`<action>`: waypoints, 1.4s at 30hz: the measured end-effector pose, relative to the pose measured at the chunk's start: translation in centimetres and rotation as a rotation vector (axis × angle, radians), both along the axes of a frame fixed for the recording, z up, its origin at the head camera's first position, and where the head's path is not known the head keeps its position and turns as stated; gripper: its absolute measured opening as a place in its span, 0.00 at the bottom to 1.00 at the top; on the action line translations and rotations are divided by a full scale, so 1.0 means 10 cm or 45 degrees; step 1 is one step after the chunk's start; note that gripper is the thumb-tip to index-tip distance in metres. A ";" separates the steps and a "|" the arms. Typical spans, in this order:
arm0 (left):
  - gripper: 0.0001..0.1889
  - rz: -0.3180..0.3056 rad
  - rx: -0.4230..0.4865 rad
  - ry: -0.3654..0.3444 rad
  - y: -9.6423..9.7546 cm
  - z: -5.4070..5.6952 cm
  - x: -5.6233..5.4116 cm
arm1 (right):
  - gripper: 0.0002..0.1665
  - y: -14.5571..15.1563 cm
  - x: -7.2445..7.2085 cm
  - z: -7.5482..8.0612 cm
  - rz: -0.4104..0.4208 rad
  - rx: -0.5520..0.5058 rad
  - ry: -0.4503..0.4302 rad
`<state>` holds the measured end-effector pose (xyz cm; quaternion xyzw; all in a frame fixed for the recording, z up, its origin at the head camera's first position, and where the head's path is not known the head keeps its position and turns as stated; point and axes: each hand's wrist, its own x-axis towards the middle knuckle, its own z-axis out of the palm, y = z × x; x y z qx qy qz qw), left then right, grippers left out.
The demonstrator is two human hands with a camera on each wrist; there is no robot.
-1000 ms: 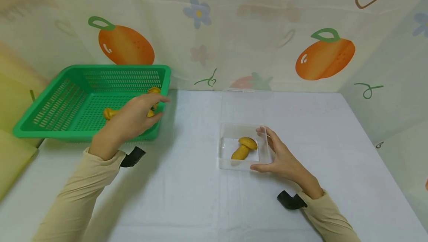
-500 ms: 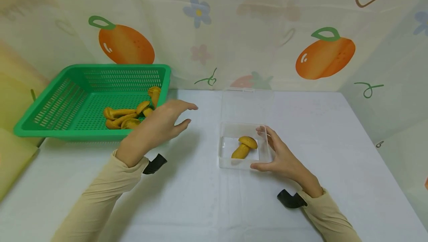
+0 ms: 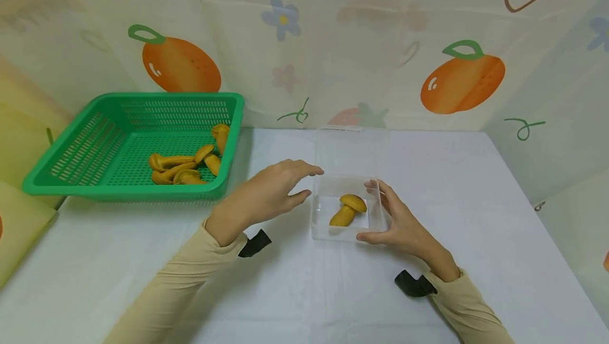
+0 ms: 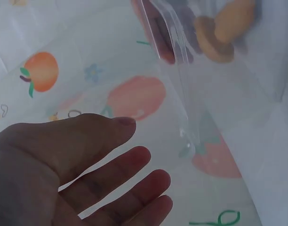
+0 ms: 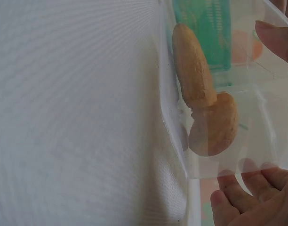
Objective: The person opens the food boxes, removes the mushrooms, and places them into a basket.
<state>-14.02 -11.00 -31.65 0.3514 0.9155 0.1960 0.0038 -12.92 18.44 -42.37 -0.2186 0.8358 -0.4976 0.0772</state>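
Note:
A clear plastic box (image 3: pixel 323 234) stands on the white table with its hinged lid (image 3: pixel 352 148) laid back toward the wall. One yellow-brown mushroom (image 3: pixel 343 214) lies inside, its cap toward the back right; the right wrist view shows the same mushroom (image 5: pixel 196 70) through the box wall. My right hand (image 3: pixel 404 228) grips the box's right side, thumb at the front and fingers at the back. With nothing in it, my left hand (image 3: pixel 266 193) hovers at the box's left side, thumb and fingers apart. In the left wrist view its fingers (image 4: pixel 156 183) are loosely extended.
A green basket (image 3: pixel 119 192) at the back left holds several mushrooms (image 3: pixel 171 162) gathered toward its front right. Behind the table hangs a curtain (image 3: pixel 328 58) printed with fruit and flowers. Yellow fabric (image 3: pixel 21 228) borders the left side.
My left hand has come away from over the basket and moved right, to the box's left side, uncovering the mushrooms in the basket. The right hand and box stay in place.

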 end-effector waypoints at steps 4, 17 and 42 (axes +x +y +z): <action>0.22 -0.048 -0.020 -0.030 0.14 -0.05 0.01 | 0.64 0.00 0.00 -0.01 0.000 -0.005 0.004; 0.24 -0.095 -0.059 -0.215 0.51 -0.21 -0.03 | 0.64 0.01 0.00 -0.01 0.013 -0.015 -0.001; 0.18 -0.059 -0.314 -0.256 0.82 -0.38 -0.12 | 0.64 0.01 0.00 -0.01 0.011 -0.043 -0.020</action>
